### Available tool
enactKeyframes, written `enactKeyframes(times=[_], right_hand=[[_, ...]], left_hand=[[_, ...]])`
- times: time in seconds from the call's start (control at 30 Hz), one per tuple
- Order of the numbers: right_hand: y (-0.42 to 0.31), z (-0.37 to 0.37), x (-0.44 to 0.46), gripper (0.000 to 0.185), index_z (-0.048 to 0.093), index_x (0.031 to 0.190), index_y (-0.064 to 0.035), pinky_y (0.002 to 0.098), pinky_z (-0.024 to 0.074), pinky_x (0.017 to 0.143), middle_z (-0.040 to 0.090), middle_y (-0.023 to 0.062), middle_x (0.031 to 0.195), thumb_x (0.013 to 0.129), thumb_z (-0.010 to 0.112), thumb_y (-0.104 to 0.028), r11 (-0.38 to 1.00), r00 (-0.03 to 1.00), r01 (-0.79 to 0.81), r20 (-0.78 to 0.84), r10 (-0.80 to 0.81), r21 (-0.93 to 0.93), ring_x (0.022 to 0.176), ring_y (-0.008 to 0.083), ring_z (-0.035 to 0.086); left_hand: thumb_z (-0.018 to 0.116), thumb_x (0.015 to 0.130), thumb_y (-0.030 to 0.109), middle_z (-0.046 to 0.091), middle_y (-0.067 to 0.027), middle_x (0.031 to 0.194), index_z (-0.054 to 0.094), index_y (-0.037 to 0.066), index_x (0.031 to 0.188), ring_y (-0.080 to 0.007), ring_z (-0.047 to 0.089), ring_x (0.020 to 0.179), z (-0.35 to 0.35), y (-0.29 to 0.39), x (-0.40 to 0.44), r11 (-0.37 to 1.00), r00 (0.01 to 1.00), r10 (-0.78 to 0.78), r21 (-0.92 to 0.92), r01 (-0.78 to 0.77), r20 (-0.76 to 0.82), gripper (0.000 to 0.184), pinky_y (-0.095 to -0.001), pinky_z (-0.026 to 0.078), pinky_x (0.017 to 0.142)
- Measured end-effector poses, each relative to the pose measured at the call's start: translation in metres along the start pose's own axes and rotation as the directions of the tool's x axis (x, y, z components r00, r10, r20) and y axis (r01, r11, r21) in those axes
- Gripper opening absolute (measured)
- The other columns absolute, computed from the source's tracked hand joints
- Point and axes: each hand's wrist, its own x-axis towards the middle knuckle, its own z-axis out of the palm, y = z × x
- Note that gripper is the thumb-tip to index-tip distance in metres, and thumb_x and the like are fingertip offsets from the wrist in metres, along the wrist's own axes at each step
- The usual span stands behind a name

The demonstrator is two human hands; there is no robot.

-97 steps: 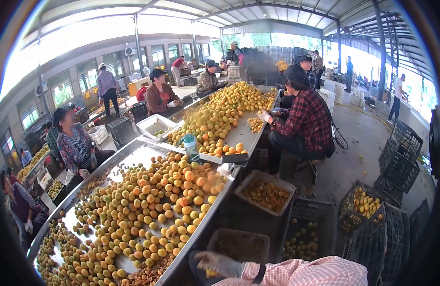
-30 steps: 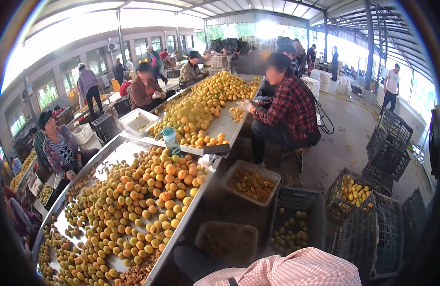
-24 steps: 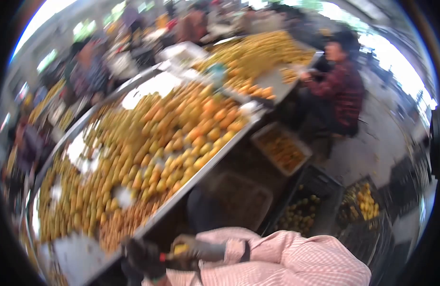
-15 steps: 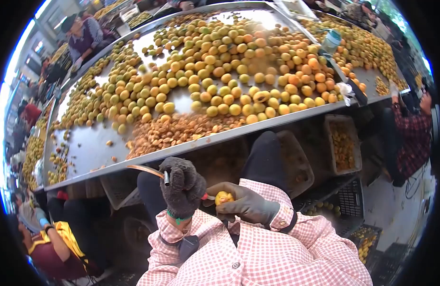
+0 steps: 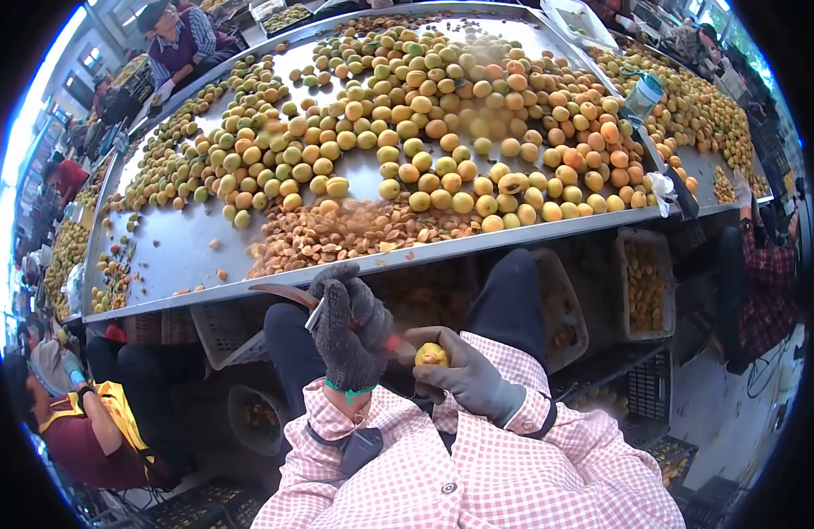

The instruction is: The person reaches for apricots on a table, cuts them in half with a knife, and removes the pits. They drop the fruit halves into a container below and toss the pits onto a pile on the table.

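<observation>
My left hand, in a dark knit glove with green trim, is closed around a thin tool. A curved brownish strip and a metal tube end stick out on its far side. Between the hands shows a red handle, blurred, its short tip pointing at the fruit. My right hand, in a grey glove, grips a yellow apricot with torn-looking flesh. Both hands are above my lap, below the table's near edge. Whether the tip touches the apricot I cannot tell.
A metal table carries many apricots and a heap of brown pits. A bottle stands at the right divider. Crates, including one of fruit pieces, and a bucket sit below. Other people sit around.
My view has shifted, so the table appears higher and further right. My left hand has tilted upright and drawn slightly away from the apricot; my right hand still holds it.
</observation>
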Motion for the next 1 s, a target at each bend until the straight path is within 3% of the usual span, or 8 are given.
enactKeyframes(times=[0.27,0.33,0.5,0.57,0.67,0.87,0.97,1.0], right_hand=[[0.002,0.000,-0.003,0.036,0.043,0.122,-0.0066,0.0162,0.0435,0.063,0.059,0.0023,0.104,0.091,0.061,-0.014,0.992,0.991,-0.101,0.100,0.092,0.080,0.072,0.0027,0.051],[0.003,0.001,-0.005,0.034,0.047,0.121,-0.0031,0.0227,0.0462,0.085,0.056,0.0052,0.105,0.091,0.061,-0.014,0.993,0.991,-0.111,0.086,0.107,0.043,0.094,0.0092,0.054],[0.011,0.003,-0.008,0.034,0.047,0.119,-0.0032,0.0234,0.0455,0.084,0.054,0.0057,0.104,0.091,0.062,-0.015,0.999,0.999,-0.019,0.044,0.018,0.026,0.091,0.0098,0.053],[0.016,0.003,-0.010,0.034,0.047,0.118,-0.0030,0.0235,0.0453,0.084,0.054,0.0062,0.103,0.091,0.062,-0.016,0.999,0.999,-0.010,0.040,0.009,0.037,0.091,0.0102,0.053],[0.021,0.002,-0.010,0.032,0.046,0.117,-0.0027,0.0242,0.0452,0.084,0.055,0.0070,0.104,0.092,0.061,-0.016,0.976,0.989,0.141,0.076,-0.130,-0.165,0.091,0.0111,0.053],[0.024,-0.001,-0.005,0.031,0.046,0.118,-0.0022,0.0282,0.0467,0.080,0.056,0.0093,0.105,0.093,0.058,-0.016,0.947,0.971,0.236,0.085,-0.222,-0.219,0.090,0.0142,0.055],[0.021,-0.003,-0.004,0.030,0.046,0.117,-0.0033,0.0305,0.0471,0.078,0.056,0.0104,0.105,0.093,0.059,-0.016,0.943,0.973,0.227,0.092,-0.210,-0.242,0.090,0.0164,0.056],[0.015,-0.001,-0.002,0.029,0.045,0.117,-0.0039,0.0291,0.0469,0.077,0.055,0.0081,0.101,0.093,0.058,-0.014,0.770,0.918,0.383,0.119,-0.378,-0.510,0.088,0.0142,0.055]], left_hand=[[0.062,0.089,0.022,0.049,-0.0029,0.071,0.051,0.008,0.084,-0.0144,0.047,0.057,-0.007,-0.001,-0.011,0.999,0.954,-0.052,0.027,0.046,0.297,0.018,-0.0285,0.039,0.049],[0.062,0.088,0.023,0.050,-0.0027,0.076,0.052,0.010,0.085,-0.0147,0.049,0.064,-0.017,-0.006,-0.013,0.995,0.948,-0.078,-0.028,0.091,0.309,0.017,-0.0307,0.041,0.055],[0.060,0.087,0.027,0.051,-0.0022,0.088,0.054,0.015,0.086,-0.0176,0.051,0.085,-0.034,-0.017,-0.015,0.976,0.931,-0.189,-0.042,0.213,0.311,0.014,-0.0362,0.045,0.075],[0.060,0.085,0.030,0.053,-0.0043,0.090,0.054,0.015,0.091,-0.0211,0.052,0.090,-0.041,-0.029,-0.010,0.582,0.832,-0.199,-0.621,0.525,0.517,0.017,-0.0365,0.045,0.083],[0.060,0.084,0.030,0.054,-0.0056,0.093,0.053,0.013,0.095,-0.0207,0.051,0.093,-0.030,-0.015,-0.014,0.817,0.835,-0.318,-0.317,0.482,0.449,0.022,-0.0371,0.042,0.087],[0.058,0.092,0.026,0.052,-0.0041,0.083,0.050,0.008,0.096,-0.0137,0.053,0.069,-0.014,-0.010,-0.006,0.970,0.927,-0.237,0.123,0.209,0.289,0.020,-0.0299,0.047,0.060],[0.058,0.093,0.028,0.052,-0.0030,0.075,0.051,0.007,0.094,-0.0124,0.049,0.055,-0.002,-0.011,-0.008,0.972,0.937,-0.219,-0.017,0.232,0.274,0.021,-0.0260,0.041,0.047],[0.058,0.093,0.029,0.052,-0.0025,0.073,0.052,0.008,0.093,-0.0122,0.048,0.054,-0.001,-0.011,-0.009,0.973,0.938,-0.224,0.008,0.231,0.263,0.022,-0.0262,0.040,0.046]])
